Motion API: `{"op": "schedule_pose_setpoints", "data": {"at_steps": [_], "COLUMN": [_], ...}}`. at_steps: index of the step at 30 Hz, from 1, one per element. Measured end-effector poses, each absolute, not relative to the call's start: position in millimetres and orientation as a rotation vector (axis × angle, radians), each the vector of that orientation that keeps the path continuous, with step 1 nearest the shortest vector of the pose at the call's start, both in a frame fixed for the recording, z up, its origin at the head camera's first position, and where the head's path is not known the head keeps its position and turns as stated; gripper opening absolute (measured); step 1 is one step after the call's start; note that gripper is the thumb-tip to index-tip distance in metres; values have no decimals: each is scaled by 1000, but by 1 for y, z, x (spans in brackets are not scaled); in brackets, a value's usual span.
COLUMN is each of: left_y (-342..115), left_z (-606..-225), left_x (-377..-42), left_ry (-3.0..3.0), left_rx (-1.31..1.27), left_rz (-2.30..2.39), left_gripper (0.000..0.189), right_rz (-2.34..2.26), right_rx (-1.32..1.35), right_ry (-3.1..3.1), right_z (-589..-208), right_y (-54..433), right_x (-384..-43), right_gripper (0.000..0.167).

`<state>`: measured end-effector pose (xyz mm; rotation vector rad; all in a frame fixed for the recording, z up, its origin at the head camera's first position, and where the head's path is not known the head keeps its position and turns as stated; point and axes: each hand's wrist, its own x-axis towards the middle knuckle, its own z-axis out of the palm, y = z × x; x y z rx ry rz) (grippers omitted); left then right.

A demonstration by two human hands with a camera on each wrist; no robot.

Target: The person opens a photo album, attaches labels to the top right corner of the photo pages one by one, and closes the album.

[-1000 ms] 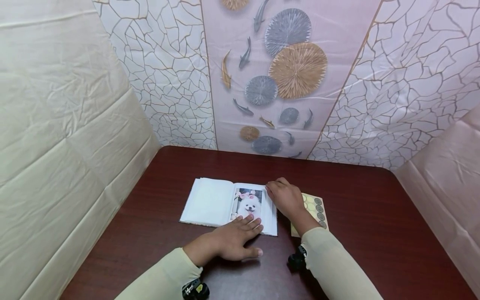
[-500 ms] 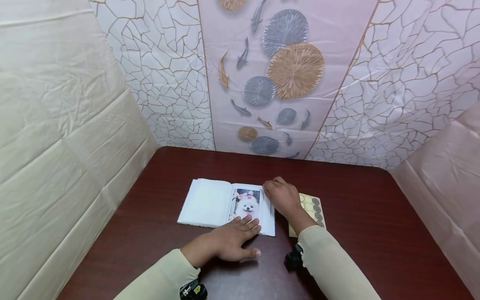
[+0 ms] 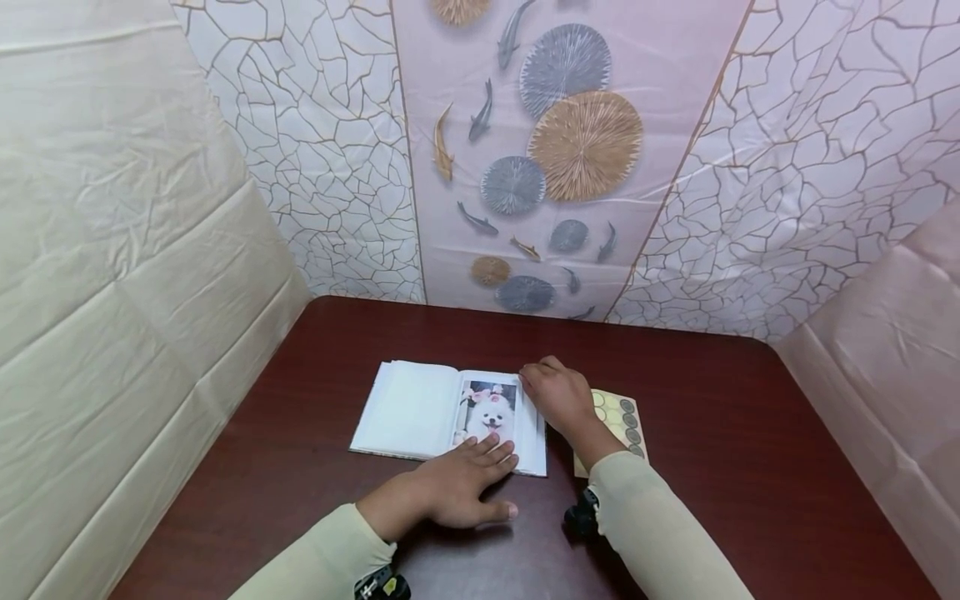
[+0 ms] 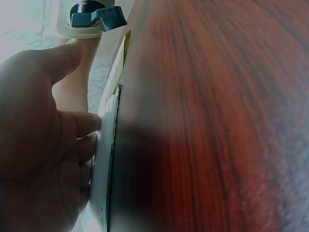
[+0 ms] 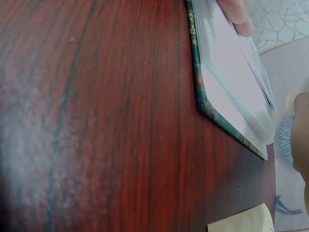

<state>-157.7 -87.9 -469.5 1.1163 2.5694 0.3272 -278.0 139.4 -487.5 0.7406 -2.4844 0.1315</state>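
Note:
An open photo album [image 3: 405, 408] with white pages lies on the dark red table. On its right page is a photo [image 3: 491, 412] of a fluffy white dog with pink flowers. My left hand [image 3: 459, 490] lies with its fingers straight over the lower edge of that page and the photo's bottom. At the page's upper right corner is my right hand [image 3: 558, 396], fingers bent over the page. Its fingertips are hidden, and only a slice of it [image 5: 301, 135] shows in the right wrist view. There the album's dark patterned cover edge [image 5: 197, 72] is visible.
A pale yellow sheet [image 3: 609, 408] with round yellow and grey circles lies right of the album, partly under my right forearm. The table [image 3: 720, 433] is bounded by cream cloth [image 3: 150, 250] at the left and a patterned hanging [image 3: 525, 167] behind.
The whole head view has shifted slightly to the left. Both hands stay in nearly the same places on the album, and the photo has not visibly moved on the page.

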Motion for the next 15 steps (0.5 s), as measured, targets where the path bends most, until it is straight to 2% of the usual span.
{"op": "schedule_pose_setpoints", "data": {"at_steps": [15], "left_y": [-87], "left_z": [-470], "left_x": [-157], "left_ry": [2579], "left_rx": [1119], "left_rz": [320], "left_gripper": [81], "right_rz": [103], "right_rx": [731], "right_ry": [-2466], "right_z": [-492], "right_y": [137], "right_x": [-282], "right_gripper": [17]}}
